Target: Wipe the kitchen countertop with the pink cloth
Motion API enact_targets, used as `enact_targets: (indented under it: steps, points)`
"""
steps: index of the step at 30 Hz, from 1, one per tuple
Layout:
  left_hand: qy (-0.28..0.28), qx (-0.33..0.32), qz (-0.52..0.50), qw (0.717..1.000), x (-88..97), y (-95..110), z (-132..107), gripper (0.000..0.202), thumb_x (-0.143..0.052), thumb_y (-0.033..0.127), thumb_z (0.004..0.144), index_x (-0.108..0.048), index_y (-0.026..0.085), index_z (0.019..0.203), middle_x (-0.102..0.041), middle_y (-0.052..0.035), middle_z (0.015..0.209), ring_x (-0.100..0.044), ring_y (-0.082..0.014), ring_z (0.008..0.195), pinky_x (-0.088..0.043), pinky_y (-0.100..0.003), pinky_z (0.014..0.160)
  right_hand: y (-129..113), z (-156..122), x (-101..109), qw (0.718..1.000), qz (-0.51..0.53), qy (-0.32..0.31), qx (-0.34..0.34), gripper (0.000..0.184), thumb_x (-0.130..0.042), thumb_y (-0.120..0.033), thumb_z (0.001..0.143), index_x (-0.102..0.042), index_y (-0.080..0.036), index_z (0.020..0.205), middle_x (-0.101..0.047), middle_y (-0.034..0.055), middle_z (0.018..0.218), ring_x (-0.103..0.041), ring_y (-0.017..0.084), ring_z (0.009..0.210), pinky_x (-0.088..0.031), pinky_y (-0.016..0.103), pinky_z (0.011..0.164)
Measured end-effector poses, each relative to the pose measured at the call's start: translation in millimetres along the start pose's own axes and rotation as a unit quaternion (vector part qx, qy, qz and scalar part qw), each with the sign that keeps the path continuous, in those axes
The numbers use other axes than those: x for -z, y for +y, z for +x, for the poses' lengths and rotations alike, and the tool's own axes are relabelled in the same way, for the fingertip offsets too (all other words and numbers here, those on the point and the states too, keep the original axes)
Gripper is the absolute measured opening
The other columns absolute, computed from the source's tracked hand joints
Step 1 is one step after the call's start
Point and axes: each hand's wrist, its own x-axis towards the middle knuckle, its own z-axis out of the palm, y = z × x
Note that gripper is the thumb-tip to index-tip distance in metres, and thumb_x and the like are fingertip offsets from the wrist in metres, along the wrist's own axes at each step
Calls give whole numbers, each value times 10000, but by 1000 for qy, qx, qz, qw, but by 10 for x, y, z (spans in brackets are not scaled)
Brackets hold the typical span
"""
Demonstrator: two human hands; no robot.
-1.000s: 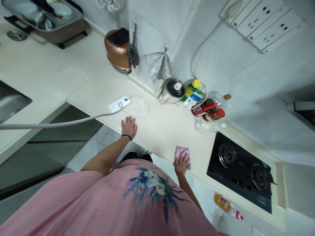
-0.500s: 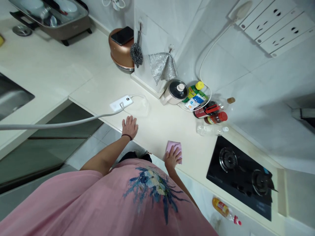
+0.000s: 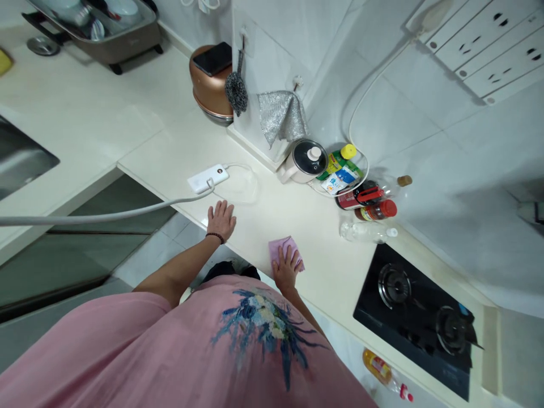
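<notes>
Pink cloth (image 3: 279, 243) under right grip (image 3: 286, 274)

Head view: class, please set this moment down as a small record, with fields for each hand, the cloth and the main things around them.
Left hand: palm down near the front edge of the counter, fingers spread
Right hand: on the cloth, fingers spread
Cloth: pink, on the counter, partly covered by the right hand
White device: on the counter beyond the left hand, cable attached
Stove: black, two burners, right of the cloth
Phone: black, on a copper-coloured pot
</notes>
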Motion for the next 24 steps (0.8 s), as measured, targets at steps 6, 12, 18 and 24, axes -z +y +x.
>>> enact_targets:
  steps: [6, 12, 18, 24]
  points:
    - [3, 0, -2, 1000, -31, -19, 5, 653, -355, 408, 1026, -472, 188, 1630, -305, -126, 1779, -152, -305, 1685, -52, -613, 1361, 92, 402, 134, 1000, -8, 24, -3, 660, -362, -477, 1106, -246, -328, 1739, -125, 81, 1836, -91, 416, 1661, -206, 760, 1258]
    - [7, 7, 4, 1000, -23, -3, 4, 638, -384, 402, 1027, -487, 204, 1625, -330, -113, 1771, -179, -306, 1679, -48, -592, 1368, 189, 1044, 300, 998, 10, 47, -34, 661, -320, -512, 1108, -241, -335, 1740, -165, 89, 1828, -91, 411, 1661, -209, 774, 1251]
    - [8, 6, 9, 1000, -15, 7, 4, 633, -382, 401, 1032, -492, 197, 1622, -345, -116, 1764, -181, -299, 1679, -50, -589, 1369, 146, 1707, 553, 995, 42, 20, -89, 670, -223, -530, 1113, -133, -354, 1752, -89, 94, 1839, -92, 403, 1662, -172, 816, 1233]
    - [19, 7, 4, 1000, -32, 3, 1, 630, -370, 396, 1033, -499, 197, 1616, -349, -116, 1762, -179, -289, 1680, -54, -592, 1368, -448, 1691, 619, 998, 43, 11, -35, 671, -226, -505, 1119, -63, -353, 1753, -24, 99, 1842, -73, 422, 1667, -119, 846, 1224]
